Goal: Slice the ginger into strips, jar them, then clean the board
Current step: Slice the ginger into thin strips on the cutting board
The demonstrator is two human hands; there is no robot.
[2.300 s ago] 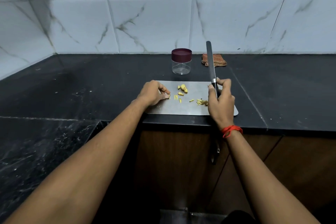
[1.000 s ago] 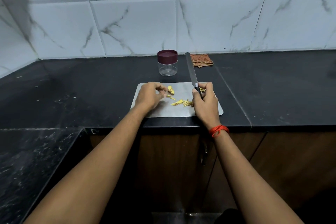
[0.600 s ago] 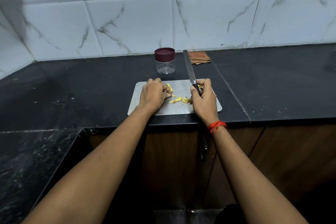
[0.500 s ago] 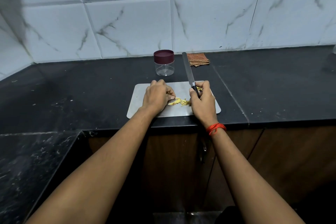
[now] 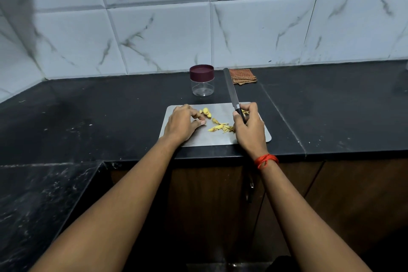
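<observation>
- Ginger slices [image 5: 207, 113] sit at 11 o'clock from the board's centre; ginger strips [image 5: 219, 127] lie in a loose heap at centre, trailing toward 3 o'clock up against the right hand [image 5: 250, 127]; a few bits show at 2 o'clock, beyond its thumb.
- Handling (judgement): pieces are light, firm, likely damp and clingy on metal; slices are best pinned flat from above with fingertips tucked back from the edge; strips are better swept together than picked singly.
- Board [image 5: 198, 139]: thin, smooth, metal-looking; may skate on the counter [image 5: 110, 117]; its near edge lies close to the counter lip.
- Left hand [image 5: 182, 125]: at 9 o'clock on the board; fingers curled, thumb and fingertips drawn together just beside the slices; whether they pinch a piece, cannot tell.
- Right hand: at 3 o'clock; fingers wrapped round the handle of the knife [image 5: 229, 88]; blade points to 12 o'clock, past the board's far edge.
- Jar [image 5: 202, 84]: at 12 o'clock, apart from the board; lid [image 5: 201, 72] on, so it needs opening first; the blade runs just beside it.
- Cloth [image 5: 242, 76]: folded at 1 o'clock by the wall; handy for wiping; nothing blocks it.
</observation>
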